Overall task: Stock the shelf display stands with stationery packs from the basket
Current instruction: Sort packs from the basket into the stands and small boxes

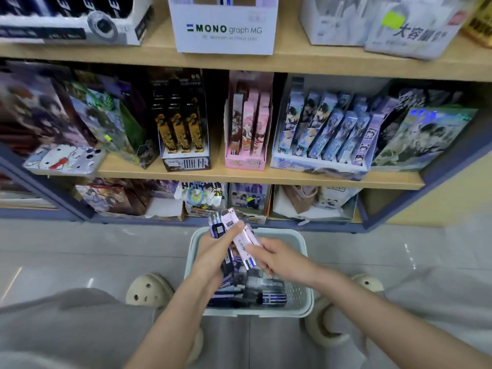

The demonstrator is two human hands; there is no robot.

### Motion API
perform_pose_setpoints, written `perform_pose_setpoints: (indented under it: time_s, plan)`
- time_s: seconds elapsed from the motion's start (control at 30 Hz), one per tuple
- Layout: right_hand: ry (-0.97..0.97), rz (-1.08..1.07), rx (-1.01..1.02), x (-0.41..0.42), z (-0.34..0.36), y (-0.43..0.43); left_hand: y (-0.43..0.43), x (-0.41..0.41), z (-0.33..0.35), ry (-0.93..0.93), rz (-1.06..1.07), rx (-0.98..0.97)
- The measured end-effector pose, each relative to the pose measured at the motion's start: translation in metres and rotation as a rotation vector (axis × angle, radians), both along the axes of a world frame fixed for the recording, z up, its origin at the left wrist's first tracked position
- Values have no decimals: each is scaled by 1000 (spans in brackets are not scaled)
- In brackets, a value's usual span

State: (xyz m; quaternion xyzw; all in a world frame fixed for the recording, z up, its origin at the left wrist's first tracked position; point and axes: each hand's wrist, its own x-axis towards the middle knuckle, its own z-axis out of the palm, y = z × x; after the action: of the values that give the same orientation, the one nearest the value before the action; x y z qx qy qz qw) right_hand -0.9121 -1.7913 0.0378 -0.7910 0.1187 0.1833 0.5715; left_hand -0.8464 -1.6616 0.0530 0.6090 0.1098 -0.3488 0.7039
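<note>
Gathering, by the look of it, not yet placing: holding a handful over the pale green basket (279,230) on the floor. Gripping a fanned bundle of stationery packs (219,230) in the left hand (213,253), with fingers curled round the dark barcode-labelled ones and thumb laid across the front, just above the basket's far rim. Pinching the lower end of a pale lilac pack (245,244) between thumb and fingertips of the right hand (279,258), over the basket's middle and touching the bundle; adding it or squaring it up, hard to tell which. Next, probably: closing the fan into one tidy stack, rising from the basket toward the shelves beyond it, and matching the print to a stand with room. Needs a firm hold against slipping, given slim glossy packs fanned out. Inside the basket: plenty more dark and purple-and-white packs (255,291), lying flat in a loose jumble, so far from finished. Beyond the basket and to the left, on the middle shelf: a black display stand (186,162) with three black-and-gold packs upright. Directly beyond the basket: a pink display stand (245,163) with a few pink illustrated packs. Beyond and to the right: a blue display stand (316,167) with two leaning rows of blue packs, close to full. Higher beyond the basket: a white MONO graph MG box (223,33), contents cropped. Just past the basket's far rim: low cartons (306,211) on the bottom shelf, contents too blurred to name.
</note>
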Motion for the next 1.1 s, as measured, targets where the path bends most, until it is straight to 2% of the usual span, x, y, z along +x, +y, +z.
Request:
perform_pose_setpoints:
  time_s: [0.17, 0.27, 0.43, 0.47, 0.6, 0.7, 0.8, 0.93, 1.0, 1.1]
  plan:
    - [-41, 15, -105, -7, 42, 5, 1, -2, 23, -14, 28, -12]
    - [-70, -34, -22, -11, 66, -2, -5, -2, 38, -47, 50, -70]
    - [-69, -231, 105, -15, 94, -22, -23, -2, 75, -101, 22, -174]
    - [-86, -270, 74, -15, 99, -27, -26, 0, 83, -112, 11, -180]
    - [-241, -274, -274, -17, 134, -52, -40, 12, 109, -171, -20, -205]
    - [-352, -283, -354, -16, 172, -68, -54, 20, 131, -233, -73, -247]
    - [-511, -322, -568, -4, 208, -88, -67, 30, 151, -292, -96, -288]
    - [-794, -518, -620, 18, 258, -113, -81, 41, 174, -338, -132, -357]
    - [-909, -590, -720, 31, 278, -127, -85, 46, 180, -376, -145, -362]
    - [-935, -674, -795, 50, 296, -148, -89, 52, 181, -391, -159, -363]
